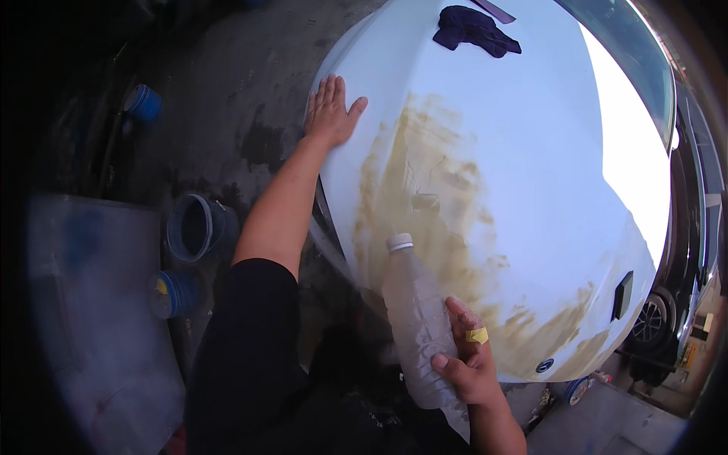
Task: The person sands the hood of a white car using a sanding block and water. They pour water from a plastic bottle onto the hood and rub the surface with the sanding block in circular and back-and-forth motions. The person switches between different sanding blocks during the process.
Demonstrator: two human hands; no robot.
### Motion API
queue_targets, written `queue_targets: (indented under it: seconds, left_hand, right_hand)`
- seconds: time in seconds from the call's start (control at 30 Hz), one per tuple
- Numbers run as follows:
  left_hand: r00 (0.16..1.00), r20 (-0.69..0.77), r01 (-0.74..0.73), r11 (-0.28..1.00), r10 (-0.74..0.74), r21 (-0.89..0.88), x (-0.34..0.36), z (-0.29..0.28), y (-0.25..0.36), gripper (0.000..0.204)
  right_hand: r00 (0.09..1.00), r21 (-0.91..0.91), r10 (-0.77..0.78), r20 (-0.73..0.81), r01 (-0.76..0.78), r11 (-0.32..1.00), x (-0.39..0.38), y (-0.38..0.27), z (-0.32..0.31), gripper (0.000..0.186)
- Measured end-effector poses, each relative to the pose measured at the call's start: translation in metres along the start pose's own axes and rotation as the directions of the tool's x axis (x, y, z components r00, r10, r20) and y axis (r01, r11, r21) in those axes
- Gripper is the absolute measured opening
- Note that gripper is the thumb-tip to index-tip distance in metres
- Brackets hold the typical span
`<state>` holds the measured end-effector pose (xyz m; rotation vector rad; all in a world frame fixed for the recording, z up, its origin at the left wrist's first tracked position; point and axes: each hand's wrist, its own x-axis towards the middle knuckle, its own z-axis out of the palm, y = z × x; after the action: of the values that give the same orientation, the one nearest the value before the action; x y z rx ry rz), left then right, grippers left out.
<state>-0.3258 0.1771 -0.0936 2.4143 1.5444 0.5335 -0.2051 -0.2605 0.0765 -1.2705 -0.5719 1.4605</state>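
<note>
On the left, a blue can [144, 102] and an open bucket [220, 224] stand on the dark floor [220, 83], and a strip of that floor runs between the bucket and the left edge of the white car hood [538, 159]. The left hand [331, 114] rests palm down on that edge, its fingers released and spread. Rightward, a yellow-brown film [409, 152] streaks the hood down to its front edge; between the film and the right edge lies a broad white stretch with room to move, a dark cloth [474, 32] well up toward the windshield [637, 61], and a round badge [544, 365] and a dark block [623, 296] along the front edge

The bottle [415, 311] hangs at the hood's front-left corner, grasped low on its body by the thumb and fingers of the right hand [466, 360], which wears a yellow band [477, 335]. It is translucent plastic, milky and creased along its sides, with a white cap [400, 242] on

Its long axis runs from upper left to lower right, cap pointing away from the person over the film, base toward the person; whether it touches the hood cannot be told
</note>
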Motion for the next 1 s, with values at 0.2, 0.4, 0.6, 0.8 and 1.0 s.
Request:
queue_targets:
  seconds: [0.2,0.4,0.6,0.8,1.0]
  left_hand:
    - [0.995,-0.096,-0.015,0.998,0.008,-0.068,-0.092,0.024,0.021,0.083]
    - [0.969,-0.248,-0.095,0.904,-0.013,-0.418,-0.254,0.055,0.05,0.071]
    - [0.96,-0.183,0.065,0.801,-0.213,-0.595,-0.343,0.056,0.1,0.072]
    - [0.927,-0.153,0.218,0.822,-0.343,-0.526,-0.374,0.055,0.149,0.081]
    - [0.968,-0.096,0.189,0.921,-0.234,-0.341,-0.285,0.042,0.111,0.085]
  right_hand:
    - [0.998,0.016,0.068,-0.004,-0.068,0.998,-0.04,0.022,-0.018,0.087]
    - [0.992,0.089,0.09,0.083,-0.097,0.991,-0.074,0.034,-0.028,0.089]
    - [0.99,0.027,0.142,0.017,-0.143,0.989,-0.113,0.05,-0.041,0.088]
    - [0.991,0.026,0.131,-0.03,-0.13,0.991,-0.128,0.051,-0.034,0.086]
    - [0.995,0.025,0.075,-0.063,-0.074,0.997,-0.138,0.048,-0.037,0.088]
